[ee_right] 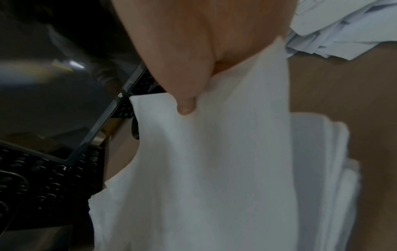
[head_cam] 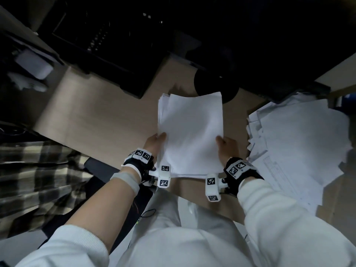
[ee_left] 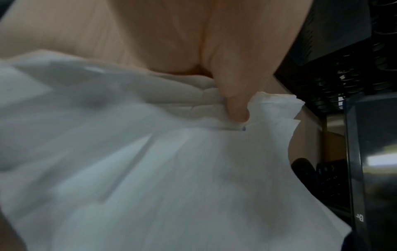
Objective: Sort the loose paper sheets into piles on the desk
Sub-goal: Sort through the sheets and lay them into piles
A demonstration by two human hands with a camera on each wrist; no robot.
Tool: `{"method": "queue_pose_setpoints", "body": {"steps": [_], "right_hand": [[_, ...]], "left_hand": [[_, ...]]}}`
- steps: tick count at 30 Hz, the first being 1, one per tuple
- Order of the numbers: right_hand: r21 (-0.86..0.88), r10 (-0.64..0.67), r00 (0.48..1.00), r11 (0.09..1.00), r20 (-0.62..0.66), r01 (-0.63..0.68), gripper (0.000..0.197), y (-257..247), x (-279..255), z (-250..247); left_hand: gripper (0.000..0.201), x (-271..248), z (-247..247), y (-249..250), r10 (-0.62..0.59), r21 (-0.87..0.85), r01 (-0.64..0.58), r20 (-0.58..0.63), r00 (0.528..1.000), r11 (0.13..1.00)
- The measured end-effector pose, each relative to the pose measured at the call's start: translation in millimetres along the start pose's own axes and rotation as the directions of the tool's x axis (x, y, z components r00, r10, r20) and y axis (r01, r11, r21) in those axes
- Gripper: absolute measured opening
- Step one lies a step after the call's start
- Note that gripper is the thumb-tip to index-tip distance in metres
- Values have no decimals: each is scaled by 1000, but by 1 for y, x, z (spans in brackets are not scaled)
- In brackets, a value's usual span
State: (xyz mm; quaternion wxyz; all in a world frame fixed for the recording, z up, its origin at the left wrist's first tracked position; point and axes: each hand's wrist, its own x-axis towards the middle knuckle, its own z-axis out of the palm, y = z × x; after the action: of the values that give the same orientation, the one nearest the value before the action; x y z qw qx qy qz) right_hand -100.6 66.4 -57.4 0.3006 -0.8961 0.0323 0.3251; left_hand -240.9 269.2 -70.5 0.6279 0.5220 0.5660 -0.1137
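Note:
A stack of white paper sheets [head_cam: 190, 132] lies near the middle of the wooden desk [head_cam: 92, 116]. My left hand [head_cam: 157, 140] grips the stack's left edge, thumb on top [ee_left: 234, 105] of the sheets [ee_left: 171, 169]. My right hand [head_cam: 225, 146] grips the right edge, its thumb [ee_right: 184, 105] pressing the top sheet [ee_right: 214, 169], which lifts slightly off the sheets beneath. A loose, messy heap of paper sheets [head_cam: 300, 139] spreads over the desk's right side, also seen as the heap [ee_right: 343, 30] in the right wrist view.
A dark monitor [head_cam: 119, 47] with a keyboard stands behind the stack, with a round black stand base [head_cam: 213, 87] just beyond the paper. A plaid cloth [head_cam: 36, 180] hangs at the left. A white object [head_cam: 34, 64] sits at far left.

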Motion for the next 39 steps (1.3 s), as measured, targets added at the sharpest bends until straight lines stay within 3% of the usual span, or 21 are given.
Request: {"method": "queue_pose_setpoints", "body": {"steps": [3,6,9,11,13,15,17,19,21,23,25,27,30,33,35,37,39], "right_hand": [[-15,-43,999,999,-33,43,45,-1,-3,-3],[-71,-54,998,996,-45,51,29,-3,-7,-8],[-127,14,978,991,-208,-41,36,5,-9,-22],[-50,37,947,997,-320,-56,36,8,-13,-39],[59,7,906,998,-423,20,30,5,-19,-61],[107,-84,898,984,-431,143,22,-7,-26,-77],[55,-223,937,968,-271,246,19,-22,-31,-80],[23,-332,943,943,-36,333,18,-38,-32,-66],[8,-398,907,916,136,401,16,-52,-43,-44],[-19,-403,874,906,271,424,18,-60,-53,-15],[32,-363,823,921,436,389,23,-63,-56,13],[96,-306,797,948,520,302,26,-58,-53,35],[104,-237,884,972,403,213,30,-42,-37,37],[-70,-160,978,983,134,170,47,-23,-9,17],[-158,-43,998,986,38,49,65,-11,8,7],[-120,74,996,990,44,-68,81,-4,15,8],[-46,98,994,994,53,-95,78,1,20,13]], "left_hand": [[42,-2,-4,-3,41,8,-41,14,999,999],[37,-6,-2,-8,92,127,-99,57,994,987],[34,-10,5,-19,93,132,-92,-1,996,987],[34,-15,9,-24,103,141,-94,-62,993,986],[46,-19,12,-26,137,125,-124,-109,985,984],[75,-24,14,-27,189,-9,-192,-122,974,981],[83,-27,17,-29,240,-99,-253,-121,963,962],[53,-34,18,-26,264,-62,-270,-95,960,961],[30,-47,15,-20,186,-86,-190,-50,981,978],[54,-56,8,-19,68,-171,-59,43,997,984],[74,-61,4,-17,27,-183,-10,93,995,983],[70,-54,3,-19,30,-175,-11,104,994,984],[47,-37,7,-18,70,-57,-67,45,997,996],[40,-19,7,-15,131,88,-130,-5,991,988],[37,-10,6,-13,176,176,-168,-27,984,970],[39,-6,5,-9,221,228,-205,-48,974,952],[44,-3,3,-7,240,225,-227,-35,970,948]]}}
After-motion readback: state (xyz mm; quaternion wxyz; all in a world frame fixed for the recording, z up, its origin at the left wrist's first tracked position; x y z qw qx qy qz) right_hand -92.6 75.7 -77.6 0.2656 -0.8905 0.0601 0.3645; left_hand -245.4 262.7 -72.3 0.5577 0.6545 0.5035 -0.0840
